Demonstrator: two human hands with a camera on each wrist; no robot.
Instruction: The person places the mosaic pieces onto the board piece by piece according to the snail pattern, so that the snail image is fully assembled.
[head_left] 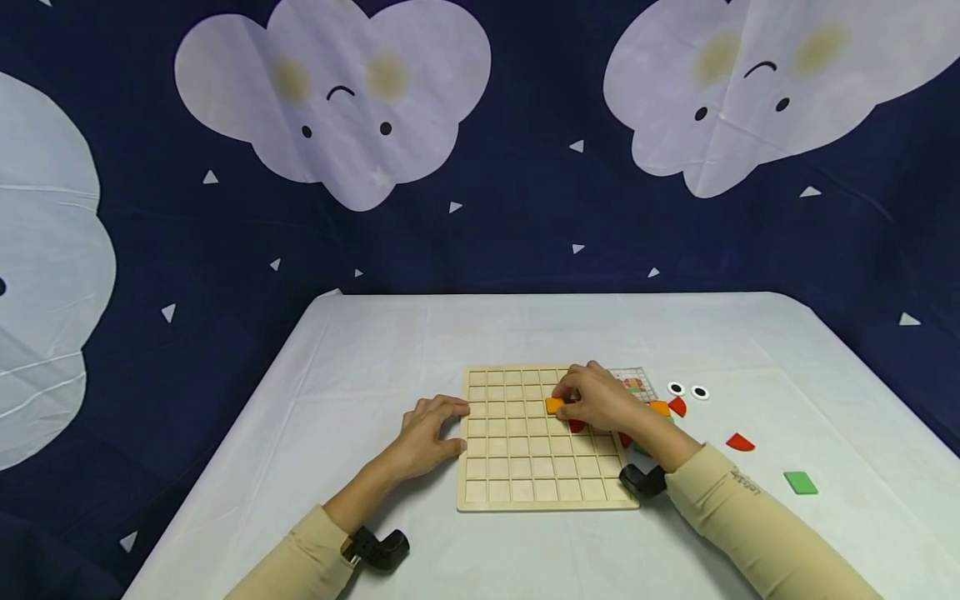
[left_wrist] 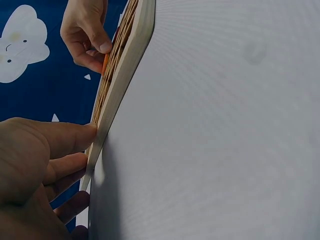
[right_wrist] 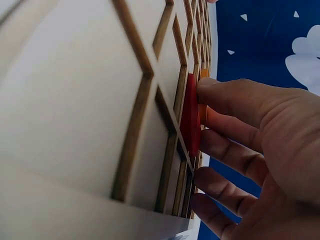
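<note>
A pale wooden grid board lies on the table. At its left edge rests my left hand; in the left wrist view the thumb and fingers of that hand touch the rim, fairly straight. Over the upper right part of the grid, my right hand pinches an orange tile at the board's surface. Just below that tile sits a red piece, partly covered by the hand. The right wrist view has the red piece in a grid cell, with the orange tile behind it.
Right of the board lie a patterned card, two eye discs, another orange piece, red pieces including a rounded one, and a green tile. Some pieces are partly hidden by the right forearm. A dark cloud-print cloth hangs behind.
</note>
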